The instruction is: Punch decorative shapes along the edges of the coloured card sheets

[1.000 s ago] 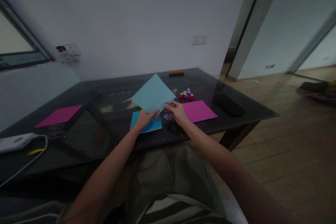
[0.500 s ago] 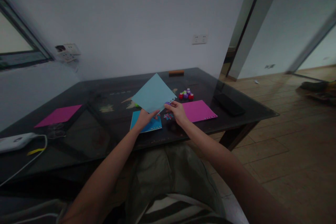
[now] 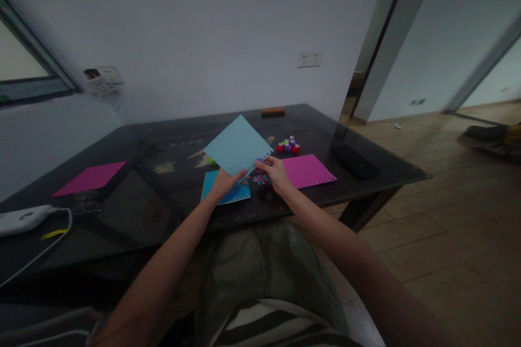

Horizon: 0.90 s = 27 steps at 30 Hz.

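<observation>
My left hand (image 3: 226,183) is closed on the lower corner of a light blue sheet of paper (image 3: 238,143), thumb on top, holding it tilted above the table. My right hand (image 3: 273,171) pinches a small purple craft punch (image 3: 259,161) at the sheet's lower right edge, where a row of small holes runs. Fingers hide most of the punch. Beneath the left hand lies a darker blue sheet (image 3: 209,180) with holes along its near edge. Small coloured paper bits (image 3: 261,179) are scattered between the hands.
A pink sheet (image 3: 307,169) with edge holes lies to the right, beside a black phone-like slab (image 3: 355,161). Behind it stand several red, purple and green punches (image 3: 288,146). Another pink sheet (image 3: 91,178) and a white power strip (image 3: 26,219) with a cable are at left.
Almost nothing differs. Both hands keep their hold on the sheet and the punch, and the view has shifted very slightly.
</observation>
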Motion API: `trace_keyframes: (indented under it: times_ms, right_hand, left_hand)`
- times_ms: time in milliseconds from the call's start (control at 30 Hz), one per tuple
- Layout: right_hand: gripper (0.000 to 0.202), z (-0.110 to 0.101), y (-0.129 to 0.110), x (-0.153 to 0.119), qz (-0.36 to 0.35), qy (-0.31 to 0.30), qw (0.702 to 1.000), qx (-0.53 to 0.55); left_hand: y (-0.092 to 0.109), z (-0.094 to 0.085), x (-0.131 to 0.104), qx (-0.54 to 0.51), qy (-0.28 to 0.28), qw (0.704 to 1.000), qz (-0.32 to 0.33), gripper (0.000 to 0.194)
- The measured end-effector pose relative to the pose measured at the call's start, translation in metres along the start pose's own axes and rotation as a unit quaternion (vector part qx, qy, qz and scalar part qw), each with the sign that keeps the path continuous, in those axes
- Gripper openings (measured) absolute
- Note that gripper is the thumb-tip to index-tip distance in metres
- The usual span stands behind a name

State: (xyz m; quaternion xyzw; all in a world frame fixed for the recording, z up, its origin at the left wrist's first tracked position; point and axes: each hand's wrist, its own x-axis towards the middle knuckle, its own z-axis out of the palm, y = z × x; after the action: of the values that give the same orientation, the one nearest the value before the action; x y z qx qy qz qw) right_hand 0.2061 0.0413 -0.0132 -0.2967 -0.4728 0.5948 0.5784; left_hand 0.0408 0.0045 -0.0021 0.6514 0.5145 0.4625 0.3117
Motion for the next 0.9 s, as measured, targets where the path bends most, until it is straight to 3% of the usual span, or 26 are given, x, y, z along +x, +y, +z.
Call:
trace_keyframes:
  times_ms: [133, 900]
  right_hand:
    - [0.037, 0.0006, -0.0010, -0.0001, 0.001, -0.002, 1.000, 0.006]
    - [0.034, -0.0003, -0.0017, -0.0027, 0.016, -0.034, 0.999, 0.024]
  left_hand:
    - [-0.0016, 0.0002, 0.0003, 0.003, 0.020, 1.000, 0.006, 0.026]
    - [0.0012, -0.0021, -0.0008, 0.009, 0.019, 1.000, 0.023, 0.026]
